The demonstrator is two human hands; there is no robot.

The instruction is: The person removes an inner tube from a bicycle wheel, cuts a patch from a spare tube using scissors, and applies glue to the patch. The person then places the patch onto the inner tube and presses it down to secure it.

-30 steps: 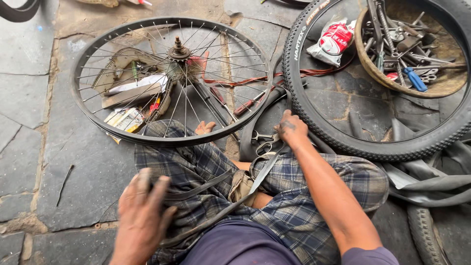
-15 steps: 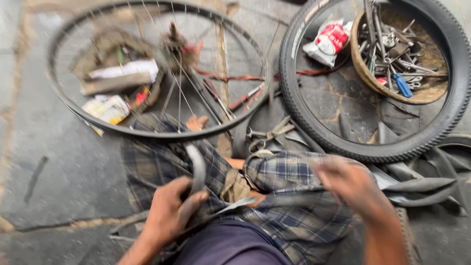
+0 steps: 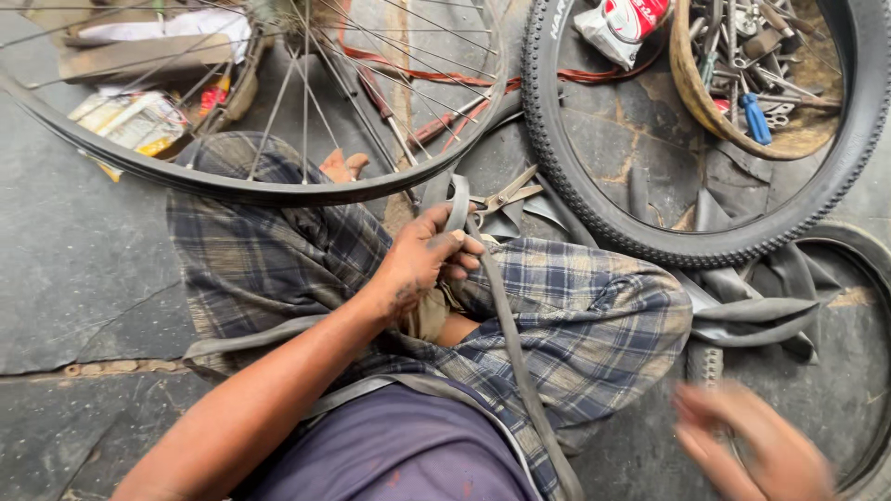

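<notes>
Cracked grey stone flooring [image 3: 74,269] surrounds him as his left hand [image 3: 422,260] grips the flat black rubber inner tube [image 3: 506,343] over his checked lap, unfitted to the bare spoked rim [image 3: 269,190], his blurred right hand [image 3: 752,445] open.

Bare stone floor [image 3: 83,269] lies open to the person's left, the widest free passage. Ahead, a spoked wheel rim [image 3: 278,190] rests over the checked lap, closing the way forward. A knobbly tyre [image 3: 594,199] blocks the right front, with scissors [image 3: 506,195] in the narrow gap between the two. Slack rubber tubing [image 3: 752,315] clutters the floor at right.
</notes>
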